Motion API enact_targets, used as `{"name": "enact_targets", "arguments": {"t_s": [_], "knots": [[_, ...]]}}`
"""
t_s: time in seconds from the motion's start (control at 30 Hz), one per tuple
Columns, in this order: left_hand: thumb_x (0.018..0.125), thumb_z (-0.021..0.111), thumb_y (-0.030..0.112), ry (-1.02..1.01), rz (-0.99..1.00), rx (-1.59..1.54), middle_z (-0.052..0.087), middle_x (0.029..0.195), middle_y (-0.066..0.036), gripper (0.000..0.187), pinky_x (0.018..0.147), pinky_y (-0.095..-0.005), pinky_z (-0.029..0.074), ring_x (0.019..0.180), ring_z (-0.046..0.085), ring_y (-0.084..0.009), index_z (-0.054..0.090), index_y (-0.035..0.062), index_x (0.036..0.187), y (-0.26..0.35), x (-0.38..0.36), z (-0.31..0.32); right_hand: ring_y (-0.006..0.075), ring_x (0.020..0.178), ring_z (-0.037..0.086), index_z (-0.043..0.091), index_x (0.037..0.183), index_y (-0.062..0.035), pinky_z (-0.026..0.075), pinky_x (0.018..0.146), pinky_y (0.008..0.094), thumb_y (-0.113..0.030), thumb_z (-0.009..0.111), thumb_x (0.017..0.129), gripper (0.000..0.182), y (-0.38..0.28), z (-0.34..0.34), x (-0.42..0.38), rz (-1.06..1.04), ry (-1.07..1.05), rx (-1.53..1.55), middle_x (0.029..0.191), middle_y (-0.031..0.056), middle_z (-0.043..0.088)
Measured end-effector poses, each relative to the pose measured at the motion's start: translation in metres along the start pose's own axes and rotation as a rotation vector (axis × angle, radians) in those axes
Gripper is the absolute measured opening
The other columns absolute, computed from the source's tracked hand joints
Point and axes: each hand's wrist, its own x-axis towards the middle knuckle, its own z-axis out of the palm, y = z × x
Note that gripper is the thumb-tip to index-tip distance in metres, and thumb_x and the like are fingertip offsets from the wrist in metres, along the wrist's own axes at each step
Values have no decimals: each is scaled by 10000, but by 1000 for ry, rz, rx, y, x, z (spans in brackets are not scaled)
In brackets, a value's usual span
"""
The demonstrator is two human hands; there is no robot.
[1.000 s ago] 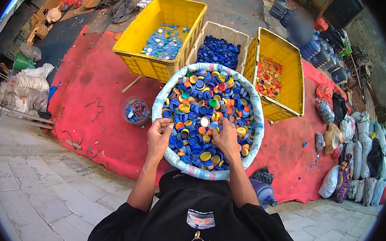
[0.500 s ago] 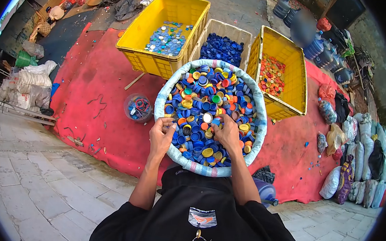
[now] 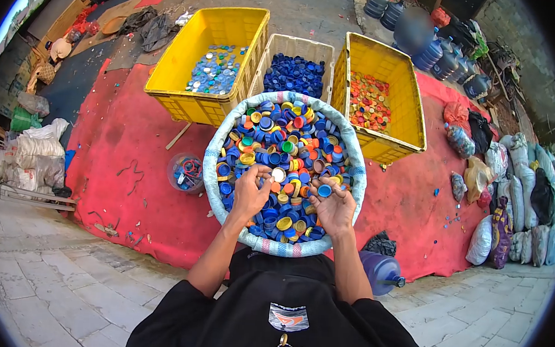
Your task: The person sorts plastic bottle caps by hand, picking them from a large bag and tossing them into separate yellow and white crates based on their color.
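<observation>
A round basket with a pale blue cloth rim (image 3: 212, 162) stands in front of me, full of mixed bottle caps (image 3: 284, 223). Over its left half is my left hand (image 3: 252, 191), fingers bent and close together beside a white cap (image 3: 279, 174); whether it pinches anything is too small to tell. My right hand (image 3: 335, 207), palm turned up over the right half, holds a blue cap (image 3: 324, 190) at its fingers. Behind the basket are a yellow crate (image 3: 161, 76) with light blue and white caps, a whitish crate (image 3: 301, 43) with dark blue caps, and a yellow crate (image 3: 404, 92) with orange caps.
A clear tub (image 3: 186, 171) of small items sits on the red mat (image 3: 125, 207), left of the basket. A large blue water bottle (image 3: 380, 273) lies near my right elbow. Sacks stand at the right (image 3: 519, 173) and left (image 3: 37, 161); more water bottles (image 3: 430, 54) are at the back right.
My right hand has turned palm up and moved outward, now showing a blue cap. My left hand has moved inward over the caps. The whole view has shifted slightly.
</observation>
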Motion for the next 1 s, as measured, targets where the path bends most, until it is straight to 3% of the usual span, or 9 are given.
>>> {"name": "enact_targets", "arguments": {"t_s": [0.07, 0.13, 0.3, 0.53, 0.63, 0.73, 0.83, 0.97, 1.0], "knots": [[776, 725, 96, 10, 165, 139, 674, 939, -97, 321, 811, -403, 451, 853, 569, -275, 612, 16, 1066, -3, 23, 12, 253, 977, 615, 605, 1069, -15, 501, 835, 373, -295, 546, 850, 360, 0, -5, -6, 1, 31, 78, 1096, 157, 623], [763, 741, 114, 33, 418, 299, 670, 989, -105, 390, 846, -409, 435, 908, 565, -293, 599, 19, 1113, 0, 49, 22, 247, 950, 616, 625, 1002, -33, 500, 825, 369, -281, 568, 844, 299, 1, -6, -13, -2, 34, 88, 1055, 136, 631], [728, 765, 185, -142, 504, 605, 637, 1131, -98, 580, 893, -444, 386, 1041, 530, -305, 548, 59, 1251, 7, 93, 41, 225, 918, 605, 624, 993, -58, 489, 814, 362, -265, 603, 842, 257, 2, -9, -23, -30, 10, 67, 1018, 109, 627], [736, 752, 181, -299, 527, 722, 644, 1087, -100, 489, 890, -449, 384, 1048, 546, -315, 575, 65, 1177, -1, 111, 53, 216, 877, 572, 594, 991, -57, 479, 810, 369, -208, 602, 831, 220, 4, -9, -25, -12, -13, 50, 990, 101, 592], [733, 748, 165, -242, 491, 674, 643, 1075, -114, 460, 891, -455, 387, 1032, 559, -330, 582, 61, 1149, -10, 113, 58, 214, 871, 564, 593, 987, -55, 476, 807, 370, -204, 605, 823, 222, 2, -7, -25, -10, 9, 15, 983, 102, 587], [745, 749, 153, -174, 466, 592, 641, 1066, -125, 439, 874, -439, 432, 1000, 589, -313, 586, 59, 1141, -12, 107, 55, 200, 880, 577, 579, 994, -67, 476, 803, 355, -188, 598, 848, 190, 1, -9, -22, 3, -24, 5, 999, 94, 597], [785, 756, 153, -203, 207, 225, 641, 1048, -109, 399, 851, -377, 491, 972, 615, -241, 585, 36, 1126, -13, 104, 46, 194, 883, 583, 567, 1001, -77, 475, 798, 346, -185, 596, 860, 179, 1, -9, -18, 23, -31, -11, 1003, 86, 601], [827, 762, 162, -166, -95, -545, 623, 1065, -78, 375, 854, -267, 504, 968, 599, -134, 580, 14, 1120, -9, 84, 27, 186, 884, 581, 559, 1004, -87, 473, 798, 340, -196, 596, 867, 179, 3, -4, -13, 38, -11, -34, 997, 75, 597], [825, 762, 151, -145, -132, -627, 630, 1060, -72, 355, 843, -269, 505, 964, 611, -143, 586, 27, 1107, -2, 77, 19, 185, 885, 580, 558, 1003, -88, 473, 800, 339, -197, 593, 870, 175, 5, -3, -11, 39, -10, -37, 998, 73, 597]]}}
